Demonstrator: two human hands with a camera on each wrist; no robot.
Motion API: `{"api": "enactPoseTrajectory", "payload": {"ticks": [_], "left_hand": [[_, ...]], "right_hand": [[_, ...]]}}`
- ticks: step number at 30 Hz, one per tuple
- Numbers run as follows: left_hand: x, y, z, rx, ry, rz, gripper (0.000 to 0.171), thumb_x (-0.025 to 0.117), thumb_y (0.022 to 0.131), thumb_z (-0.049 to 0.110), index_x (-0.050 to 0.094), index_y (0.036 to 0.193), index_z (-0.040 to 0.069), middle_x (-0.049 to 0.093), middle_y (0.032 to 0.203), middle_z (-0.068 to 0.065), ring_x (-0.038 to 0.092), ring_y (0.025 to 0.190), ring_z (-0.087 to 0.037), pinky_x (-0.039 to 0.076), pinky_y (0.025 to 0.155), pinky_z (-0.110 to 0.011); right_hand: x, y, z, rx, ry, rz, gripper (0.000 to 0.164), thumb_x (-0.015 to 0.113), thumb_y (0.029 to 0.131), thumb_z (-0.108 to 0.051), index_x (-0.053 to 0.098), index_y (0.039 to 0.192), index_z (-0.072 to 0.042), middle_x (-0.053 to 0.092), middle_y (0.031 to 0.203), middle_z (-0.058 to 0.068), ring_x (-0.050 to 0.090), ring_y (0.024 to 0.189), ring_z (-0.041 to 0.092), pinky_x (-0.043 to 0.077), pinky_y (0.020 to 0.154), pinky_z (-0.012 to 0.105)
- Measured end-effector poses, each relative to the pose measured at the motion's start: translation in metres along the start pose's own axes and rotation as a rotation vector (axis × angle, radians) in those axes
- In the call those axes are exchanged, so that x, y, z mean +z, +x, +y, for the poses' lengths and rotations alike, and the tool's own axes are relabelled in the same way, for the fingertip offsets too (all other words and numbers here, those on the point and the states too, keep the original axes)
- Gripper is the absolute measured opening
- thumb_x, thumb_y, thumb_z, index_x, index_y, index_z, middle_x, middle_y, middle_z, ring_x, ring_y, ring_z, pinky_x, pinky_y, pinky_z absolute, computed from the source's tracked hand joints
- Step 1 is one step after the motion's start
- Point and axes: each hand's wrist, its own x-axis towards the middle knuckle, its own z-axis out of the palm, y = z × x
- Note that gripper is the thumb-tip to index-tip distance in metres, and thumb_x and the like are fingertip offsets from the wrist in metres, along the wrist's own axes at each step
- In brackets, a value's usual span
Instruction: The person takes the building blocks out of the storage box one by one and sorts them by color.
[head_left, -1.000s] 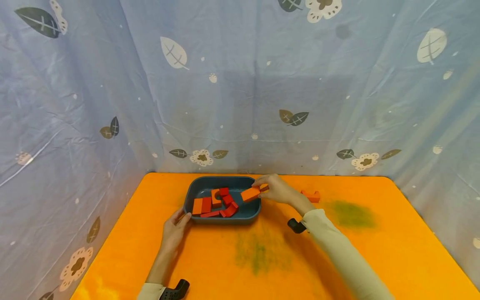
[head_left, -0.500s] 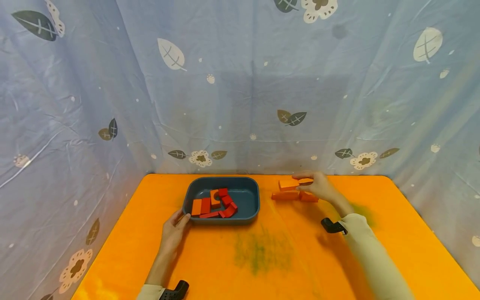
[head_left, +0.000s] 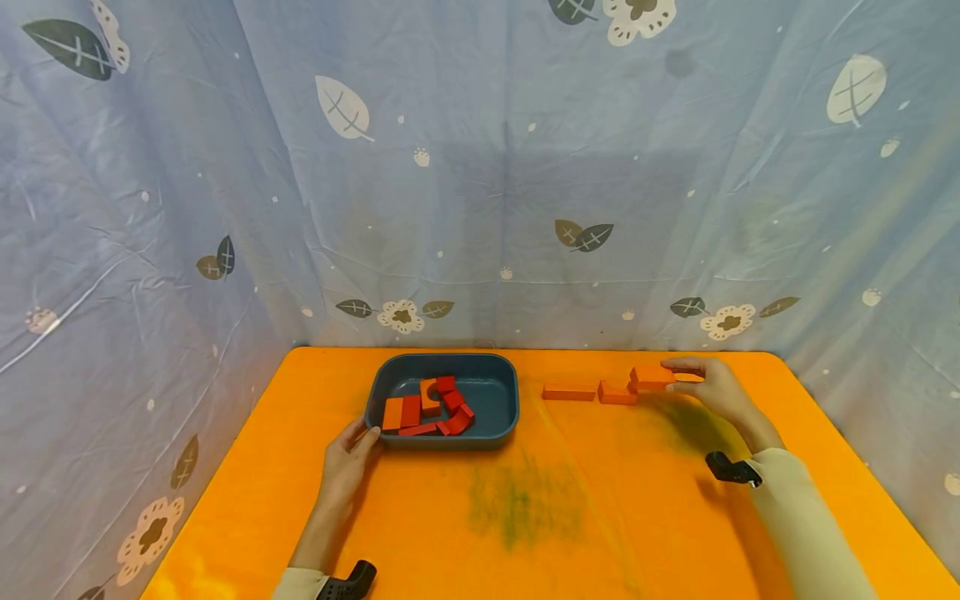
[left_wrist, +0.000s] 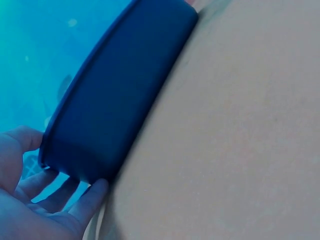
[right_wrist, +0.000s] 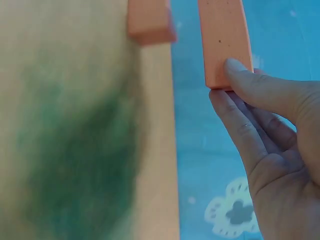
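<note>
Head view: patterned curtain (head_left: 502, 208), behind and to both sides, top cut off by the frame. Orange table (head_left: 517, 550), its far edge and far corners visible, near edge out of frame. Blue-grey box (head_left: 491, 407), by the table's far edge, left of its middle; outer base unseen. Left hand (head_left: 348, 458), gripping the box's near left corner, thumb at the rim; the left wrist view shows fingers against the wall, palm partly cut off. Right hand (head_left: 716, 389), near the table's far right corner, pinching an orange block (head_left: 651, 377) by one end; block's other end cut off in the right wrist view. Two loose blocks (head_left: 568, 392), orange, lying along the far edge between box and right hand. Smaller blocks (head_left: 412, 411), red and orange, mostly in the box's left half; crowded, lower faces partly hidden.
</note>
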Motion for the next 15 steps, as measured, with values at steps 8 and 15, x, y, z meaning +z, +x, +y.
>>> {"api": "enactPoseTrajectory", "payload": {"ticks": [8, 15], "left_hand": [[-0.004, -0.002, 0.000, 0.007, 0.015, 0.000, 0.050, 0.055, 0.101, 0.013, 0.041, 0.147, -0.001, 0.041, 0.149, -0.019, 0.048, 0.129, -0.029, 0.047, 0.102, -0.033], [0.000, -0.001, -0.004, 0.009, -0.022, -0.010, 0.049, 0.053, 0.101, 0.009, 0.039, 0.147, -0.003, 0.039, 0.149, -0.020, 0.047, 0.129, -0.028, 0.047, 0.102, -0.034]], "right_hand": [[-0.003, -0.012, 0.019, 0.057, -0.017, -0.029, 0.042, 0.074, 0.089, -0.016, 0.065, 0.123, 0.005, 0.064, 0.121, 0.025, 0.056, 0.113, 0.045, 0.056, 0.083, 0.025], [0.003, -0.014, 0.034, 0.045, -0.030, -0.046, 0.038, 0.076, 0.085, -0.010, 0.067, 0.119, 0.006, 0.066, 0.115, 0.026, 0.061, 0.109, 0.040, 0.055, 0.090, 0.041]]}}
